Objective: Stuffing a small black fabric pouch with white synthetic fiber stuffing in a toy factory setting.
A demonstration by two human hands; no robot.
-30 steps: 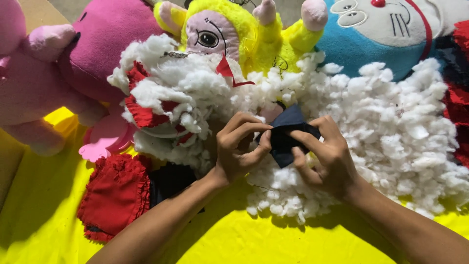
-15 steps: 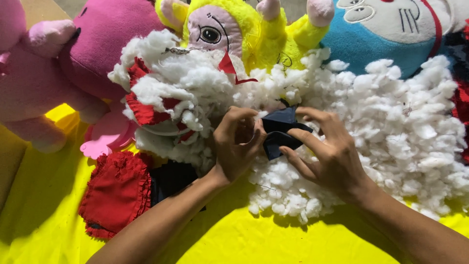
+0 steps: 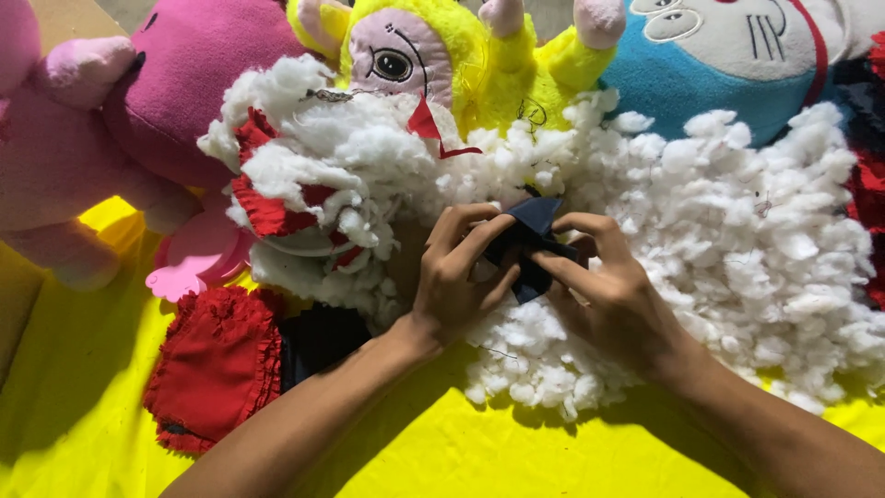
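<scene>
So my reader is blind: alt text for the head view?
Both hands, left hand and right hand, pinch a small dark blue fabric piece over a heap of white fluffy stuffing on a yellow sheet, with plush toys behind.

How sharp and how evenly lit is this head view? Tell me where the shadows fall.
Head view: sharp overall, no motion blur on the left hand or right hand holding the dark blue fabric piece; bright light, white stuffing near overexposed; forearm shadows fall on the yellow sheet; lower left corner dimmer.
</scene>
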